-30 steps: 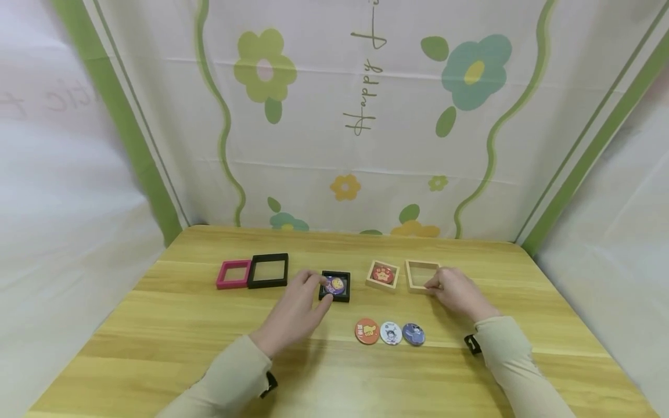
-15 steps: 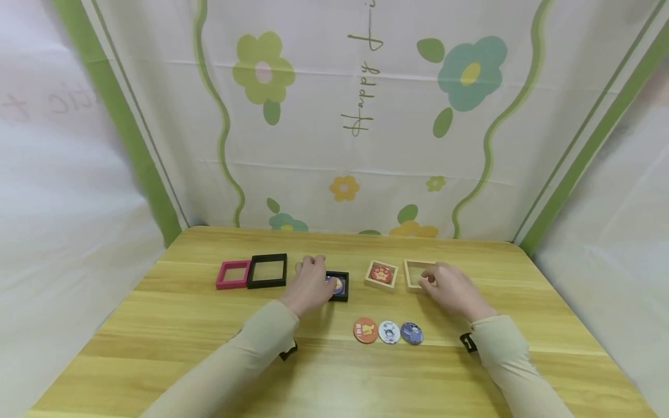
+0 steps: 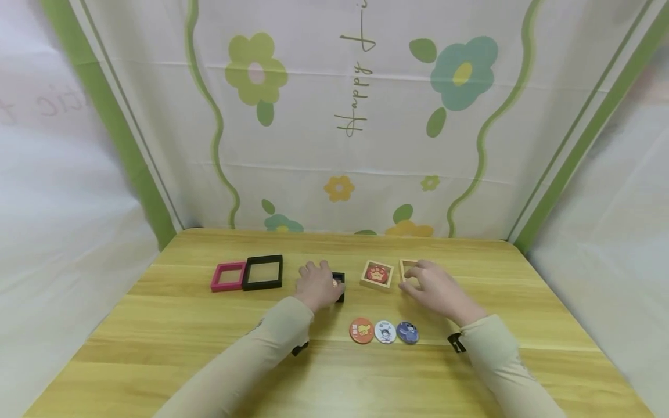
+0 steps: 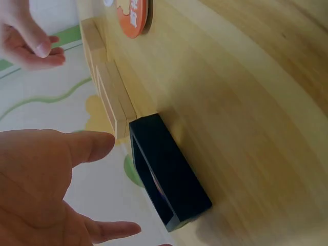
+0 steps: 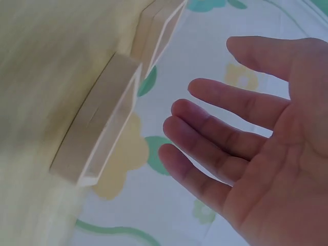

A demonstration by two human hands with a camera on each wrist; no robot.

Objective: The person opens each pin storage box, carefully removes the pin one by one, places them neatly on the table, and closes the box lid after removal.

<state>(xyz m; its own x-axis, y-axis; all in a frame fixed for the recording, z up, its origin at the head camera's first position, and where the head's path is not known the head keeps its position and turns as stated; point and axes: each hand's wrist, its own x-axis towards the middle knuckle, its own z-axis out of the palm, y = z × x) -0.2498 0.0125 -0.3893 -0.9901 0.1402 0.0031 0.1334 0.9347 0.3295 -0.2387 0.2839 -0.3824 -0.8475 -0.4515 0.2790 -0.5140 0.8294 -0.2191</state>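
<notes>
Small black frame (image 4: 171, 169) — just beside left grip (image 3: 317, 286), spread loosely; right grip (image 3: 439, 292) — relaxed, straight-fingered.

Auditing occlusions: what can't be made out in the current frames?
Head: small black frame and its inner badge, mostly hidden by left hand.
Head: rightmost pale frame, mostly behind right hand.
Head: lettering on white badge, too small.
Left wrist: orange badge, cut off by top edge.

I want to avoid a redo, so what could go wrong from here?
The left hand, close to the small black frame, might nudge it askew. The right hand, close to the right wooden frame, could bump it likewise. The orange badge, white badge and blue badge lie loose on the table, so a hand sweeping back might scatter them.
</notes>
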